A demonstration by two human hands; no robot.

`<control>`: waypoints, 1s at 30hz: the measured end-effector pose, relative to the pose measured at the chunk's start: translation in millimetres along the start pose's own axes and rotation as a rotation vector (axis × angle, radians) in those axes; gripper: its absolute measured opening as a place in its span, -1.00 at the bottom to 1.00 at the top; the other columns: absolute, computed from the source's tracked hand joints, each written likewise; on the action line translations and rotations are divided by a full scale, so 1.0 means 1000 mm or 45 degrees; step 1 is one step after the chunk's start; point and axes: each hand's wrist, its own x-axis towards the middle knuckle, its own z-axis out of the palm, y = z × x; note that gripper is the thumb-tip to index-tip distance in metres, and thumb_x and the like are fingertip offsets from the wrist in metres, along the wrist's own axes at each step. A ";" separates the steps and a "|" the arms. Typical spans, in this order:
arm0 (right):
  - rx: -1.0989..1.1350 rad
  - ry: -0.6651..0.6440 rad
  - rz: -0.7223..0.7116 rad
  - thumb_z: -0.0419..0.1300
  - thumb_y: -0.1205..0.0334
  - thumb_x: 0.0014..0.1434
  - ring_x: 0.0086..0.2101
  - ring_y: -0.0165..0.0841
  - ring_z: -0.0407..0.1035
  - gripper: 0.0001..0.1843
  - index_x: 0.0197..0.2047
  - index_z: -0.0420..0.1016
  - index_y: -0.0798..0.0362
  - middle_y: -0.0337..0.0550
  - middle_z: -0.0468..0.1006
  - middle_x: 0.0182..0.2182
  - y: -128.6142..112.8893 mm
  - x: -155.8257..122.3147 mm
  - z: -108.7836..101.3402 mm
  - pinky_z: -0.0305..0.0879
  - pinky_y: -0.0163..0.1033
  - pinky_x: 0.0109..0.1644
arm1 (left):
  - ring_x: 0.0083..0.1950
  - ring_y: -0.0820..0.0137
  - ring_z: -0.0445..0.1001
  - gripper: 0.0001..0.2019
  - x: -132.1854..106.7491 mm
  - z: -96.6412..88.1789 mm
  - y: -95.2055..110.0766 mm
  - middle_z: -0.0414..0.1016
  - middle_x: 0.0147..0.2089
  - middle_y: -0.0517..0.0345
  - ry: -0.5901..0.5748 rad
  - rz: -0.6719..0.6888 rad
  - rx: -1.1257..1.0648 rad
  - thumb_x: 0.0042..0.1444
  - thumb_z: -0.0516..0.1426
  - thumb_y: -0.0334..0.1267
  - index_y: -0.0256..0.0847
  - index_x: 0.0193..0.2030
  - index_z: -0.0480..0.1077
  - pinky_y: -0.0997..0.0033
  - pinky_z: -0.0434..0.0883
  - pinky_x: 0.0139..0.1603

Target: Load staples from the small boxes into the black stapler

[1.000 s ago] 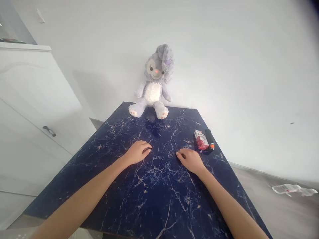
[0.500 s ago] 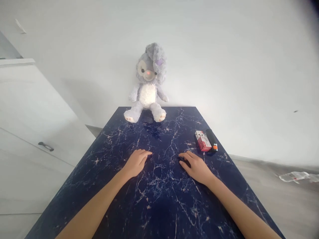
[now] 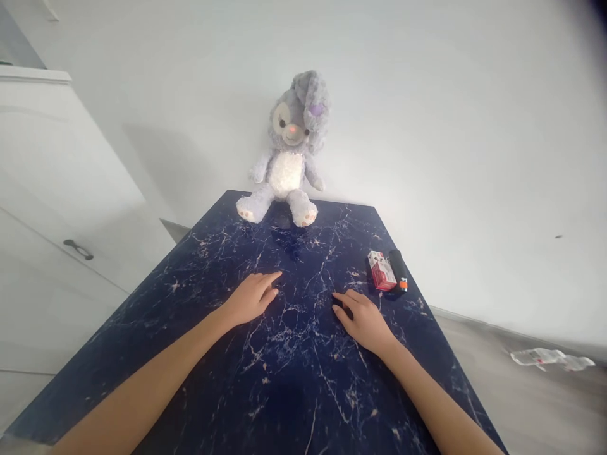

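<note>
My left hand [image 3: 251,298] rests on the dark blue marbled table [image 3: 289,354], index finger stretched out and thumb apart, with nothing in it. Across from it, my right hand [image 3: 361,319] lies on the same top, fingers slightly bent and spread, also holding nothing. Nearest to the right hand is a small red and white box [image 3: 382,272]. Right beside that box lies a black cylinder with an orange band [image 3: 398,270]. A lilac-grey plush rabbit [image 3: 288,170] sits at the far end of the table, its back toward the wall.
A white cabinet [image 3: 61,183] with a dark handle [image 3: 78,249] stands to the left. The pale wall [image 3: 427,114] rises behind the table. On the floor at the right lie clear plastic bottles or wrapping [image 3: 545,358].
The view has tilted and shifted slightly. My left index finger is stretched out a little more clearly; both hands stay on the table. The rabbit, box and cylinder keep their places.
</note>
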 end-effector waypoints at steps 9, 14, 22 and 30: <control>0.003 -0.021 0.045 0.03 0.09 0.42 -0.20 -0.19 0.47 -0.62 0.16 0.51 0.01 -0.07 0.53 -0.22 -0.002 -0.003 0.002 0.43 -0.06 -0.06 | 0.20 0.14 0.44 -0.53 -0.002 0.004 0.000 0.24 0.40 -0.05 0.129 0.073 0.103 0.45 -0.10 -0.06 -0.02 0.41 0.25 0.07 0.41 0.21; 0.012 -0.031 0.063 0.05 0.07 0.41 -0.25 -0.24 0.45 -0.61 0.18 0.50 0.00 -0.12 0.50 -0.29 -0.002 -0.004 0.001 0.39 -0.10 -0.11 | 0.22 0.10 0.39 -0.56 -0.002 0.006 0.000 0.34 0.34 -0.02 0.074 0.115 0.164 0.45 -0.08 -0.08 -0.08 0.34 0.35 -0.05 0.37 0.26; 0.064 -0.035 0.075 0.06 0.08 0.40 -0.31 -0.28 0.43 -0.65 0.13 0.53 -0.03 -0.16 0.48 -0.31 -0.003 -0.004 0.000 0.37 -0.13 -0.17 | 0.14 0.13 0.38 -0.66 -0.003 0.006 0.000 0.47 0.21 0.04 0.104 0.184 0.188 0.43 -0.02 -0.19 -0.08 0.15 0.53 -0.09 0.37 0.23; 0.043 -0.043 0.047 0.05 0.09 0.40 -0.30 -0.26 0.43 -0.64 0.13 0.52 -0.02 -0.15 0.47 -0.35 -0.005 -0.006 -0.002 0.38 -0.11 -0.12 | 0.15 0.13 0.38 -0.65 -0.003 0.008 0.000 0.47 0.22 0.05 0.081 0.168 0.192 0.42 -0.02 -0.18 -0.08 0.15 0.52 -0.06 0.39 0.19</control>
